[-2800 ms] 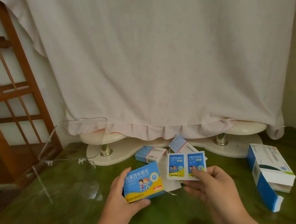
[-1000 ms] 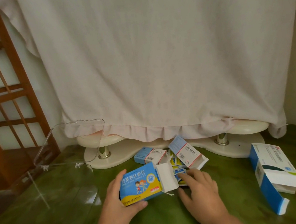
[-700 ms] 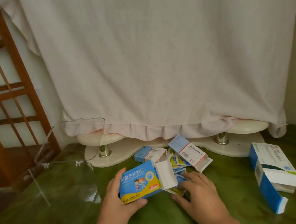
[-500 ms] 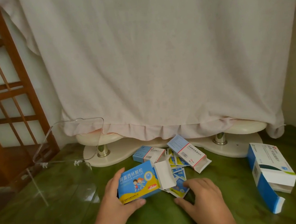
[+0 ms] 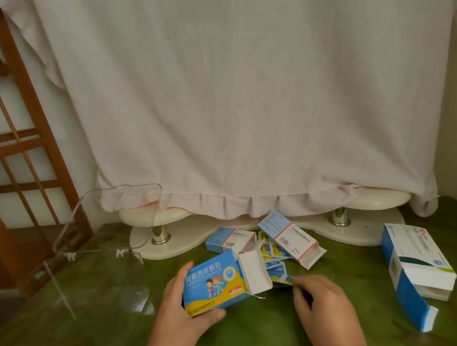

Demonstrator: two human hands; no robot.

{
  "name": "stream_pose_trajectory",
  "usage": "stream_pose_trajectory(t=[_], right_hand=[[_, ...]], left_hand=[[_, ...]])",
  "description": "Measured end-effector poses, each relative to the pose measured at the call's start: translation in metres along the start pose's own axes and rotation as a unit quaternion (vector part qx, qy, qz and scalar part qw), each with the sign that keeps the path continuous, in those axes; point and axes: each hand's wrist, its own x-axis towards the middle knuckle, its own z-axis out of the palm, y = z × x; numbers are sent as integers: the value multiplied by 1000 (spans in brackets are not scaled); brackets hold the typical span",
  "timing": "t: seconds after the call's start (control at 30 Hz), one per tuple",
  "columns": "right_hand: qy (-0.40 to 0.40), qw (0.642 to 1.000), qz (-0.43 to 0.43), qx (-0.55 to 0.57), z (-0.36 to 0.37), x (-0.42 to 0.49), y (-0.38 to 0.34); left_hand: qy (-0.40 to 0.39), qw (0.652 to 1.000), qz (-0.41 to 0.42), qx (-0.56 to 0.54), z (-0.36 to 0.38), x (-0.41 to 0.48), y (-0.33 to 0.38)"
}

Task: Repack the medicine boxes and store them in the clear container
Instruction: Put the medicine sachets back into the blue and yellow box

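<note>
My left hand [image 5: 178, 310] grips a blue and yellow medicine box [image 5: 211, 284] just above the green table, its white end flap [image 5: 253, 271] open to the right. My right hand [image 5: 323, 302] pinches a blue and yellow sachet [image 5: 283, 279] beside that open end. More sachets [image 5: 271, 254] lie in a loose pile behind. An open white and blue box [image 5: 292, 240] rests on the pile, and a smaller one [image 5: 230, 238] lies to its left. The clear container [image 5: 64, 304] stands at the left with its lid [image 5: 111, 217] raised.
A large blue and white box [image 5: 413, 264] lies open at the right. Cream pedestal bases [image 5: 177, 232] stand behind under a hanging pale cloth [image 5: 226, 100]. A wooden lattice frame [image 5: 0, 144] fills the left. The table [image 5: 243, 342] is glossy green.
My right hand put the two sachets down, reached into the pile, then drew back toward me with one sachet pinched. My left hand kept the blue and yellow box almost still.
</note>
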Motion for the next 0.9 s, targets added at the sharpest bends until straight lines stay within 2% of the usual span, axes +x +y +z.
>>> stream_pose_trajectory(t=[0.17,0.27,0.33,0.43,0.73,0.9], right_hand=[[69,980,127,134,-14,2,-4],[51,929,239,277,-30,8,-8],[38,894,283,346,-39,11,-11],[28,860,302,410,-47,10,-14],[-41,856,290,426,-51,13,-18],[-54,832,331,443,-50,18,-16]], left_hand=[[0,1000,-5,5,0,0,1],[-2,1000,-4,6,0,-1,1],[-3,1000,-6,9,0,-1,1],[-7,1000,-6,12,1,-1,1],[-18,1000,11,17,3,-2,6],[-20,999,12,27,4,-2,8]])
